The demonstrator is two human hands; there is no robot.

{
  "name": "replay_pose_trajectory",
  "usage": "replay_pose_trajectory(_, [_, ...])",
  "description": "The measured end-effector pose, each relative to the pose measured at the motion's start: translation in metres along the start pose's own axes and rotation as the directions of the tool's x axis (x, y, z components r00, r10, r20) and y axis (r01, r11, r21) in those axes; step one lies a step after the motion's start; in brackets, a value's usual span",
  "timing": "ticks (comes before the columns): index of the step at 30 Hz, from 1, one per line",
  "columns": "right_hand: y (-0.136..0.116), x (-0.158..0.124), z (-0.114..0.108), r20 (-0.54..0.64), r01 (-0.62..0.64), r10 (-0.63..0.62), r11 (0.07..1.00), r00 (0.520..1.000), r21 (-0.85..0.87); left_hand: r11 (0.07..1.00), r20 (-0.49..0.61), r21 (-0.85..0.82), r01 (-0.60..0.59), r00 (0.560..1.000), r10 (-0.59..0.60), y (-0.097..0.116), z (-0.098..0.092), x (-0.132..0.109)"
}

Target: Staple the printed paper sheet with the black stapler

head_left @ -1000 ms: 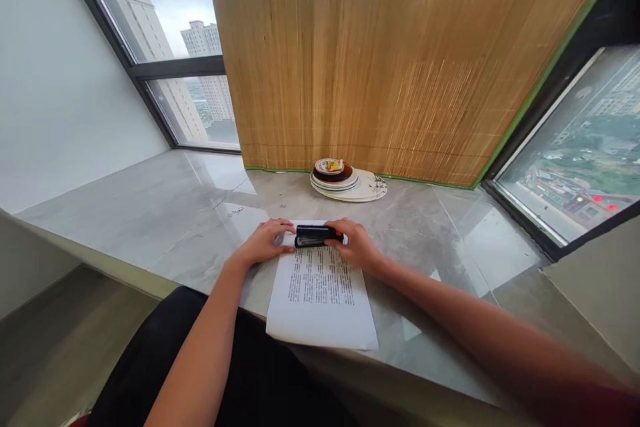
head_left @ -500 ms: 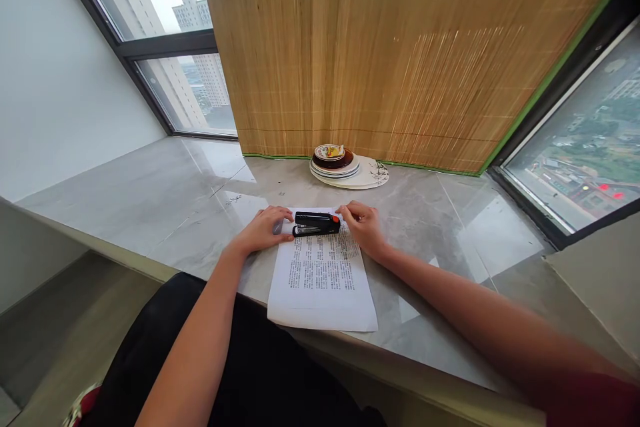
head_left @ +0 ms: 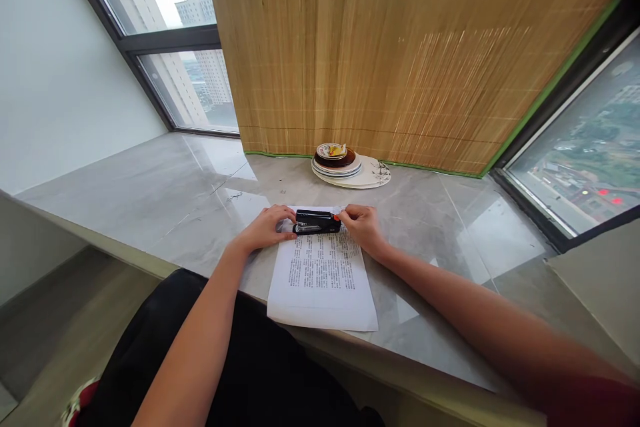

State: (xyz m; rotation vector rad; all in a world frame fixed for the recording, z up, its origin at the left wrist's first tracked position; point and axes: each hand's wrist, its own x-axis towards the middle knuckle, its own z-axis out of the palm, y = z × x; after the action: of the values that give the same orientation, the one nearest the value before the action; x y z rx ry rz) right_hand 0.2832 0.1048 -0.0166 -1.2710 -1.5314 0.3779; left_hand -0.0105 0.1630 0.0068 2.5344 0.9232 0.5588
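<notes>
A printed sheet of paper (head_left: 320, 287) lies on the grey marble sill (head_left: 165, 193) in front of me. Across its top edge lies a black stapler (head_left: 316, 221) with an orange-red end. My left hand (head_left: 265, 228) rests on the paper's top left corner, fingers curled, fingertips touching the stapler's left end. My right hand (head_left: 364, 227) sits at the stapler's right end, its fingers pinched at the paper's top right corner.
A stack of plates (head_left: 350, 167) with a small patterned dish on top stands further back, against a bamboo blind (head_left: 400, 53). Windows flank the blind on both sides. The sill's front edge runs just under the paper's bottom.
My right hand has come off the stapler's top and now pinches at the paper's corner by the stapler's right end. The view shifted slightly; the left hand and paper stayed put.
</notes>
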Motion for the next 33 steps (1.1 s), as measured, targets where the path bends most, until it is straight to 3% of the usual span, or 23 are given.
replay_pose_trajectory(5, [-0.002, -0.001, -0.003, -0.026, 0.041, -0.044, 0.993, 0.999, -0.109, 1.0, -0.003, 0.007, 0.008, 1.0, -0.008, 0.0, 0.0, -0.001])
replay_pose_trajectory(11, [-0.016, -0.008, -0.01, -0.024, 0.206, -0.207, 0.977, 0.978, -0.05, 1.0, 0.004, -0.006, -0.001, 1.0, 0.001, -0.001, 0.0, 0.0])
replay_pose_trajectory(17, [-0.011, -0.006, -0.006, 0.003, 0.131, -0.131, 0.991, 0.991, -0.014, 1.0, -0.001, -0.031, -0.004, 1.0, 0.004, -0.003, 0.001, 0.002])
replay_pose_trajectory(22, [-0.014, -0.007, -0.007, -0.015, 0.185, -0.185, 0.983, 0.983, 0.001, 0.999, -0.015, -0.046, -0.006, 1.0, 0.006, -0.003, 0.001, 0.001])
replay_pose_trajectory(33, [-0.012, -0.003, -0.004, 0.028, 0.164, -0.162, 0.985, 0.986, -0.062, 0.988, -0.056, -0.154, 0.025, 0.998, -0.034, -0.006, 0.005, 0.003])
